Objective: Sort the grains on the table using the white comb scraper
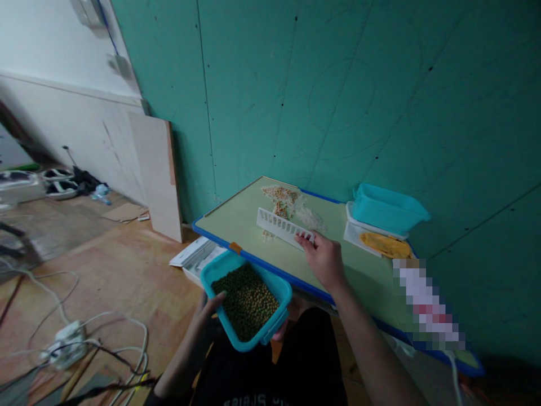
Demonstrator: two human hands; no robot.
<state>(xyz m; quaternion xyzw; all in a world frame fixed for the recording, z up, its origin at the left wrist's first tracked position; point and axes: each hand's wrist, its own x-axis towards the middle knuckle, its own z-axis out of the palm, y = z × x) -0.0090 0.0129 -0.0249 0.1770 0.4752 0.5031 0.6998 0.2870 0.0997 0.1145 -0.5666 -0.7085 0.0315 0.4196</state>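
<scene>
The right hand [326,260] pinches the right end of a white slotted strip [279,226], fingers hooked at the slots. Held by that end and stood on its long side, the strip reaches leftward over the table [228,223], probably so the hand itself keeps off the surface. The left hand [207,314] clasps the left side of a blue bin [276,285], thumb over the rim, other fingers hidden; that thumb likely steadies the weight of the green and tan beans [249,304] inside. The bin is held at the table's near edge, slightly lower, its open mouth facing up.

Just beyond the strip lie tan beans [285,194] and, to their right, white grains [309,215]. Bare tabletop runs left of them to the blue-trimmed edge, and more opens to the right. The green wall [270,84] closes the far side; at far right, a second blue container [386,210] and an orange-yellow item [385,245] limit room.
</scene>
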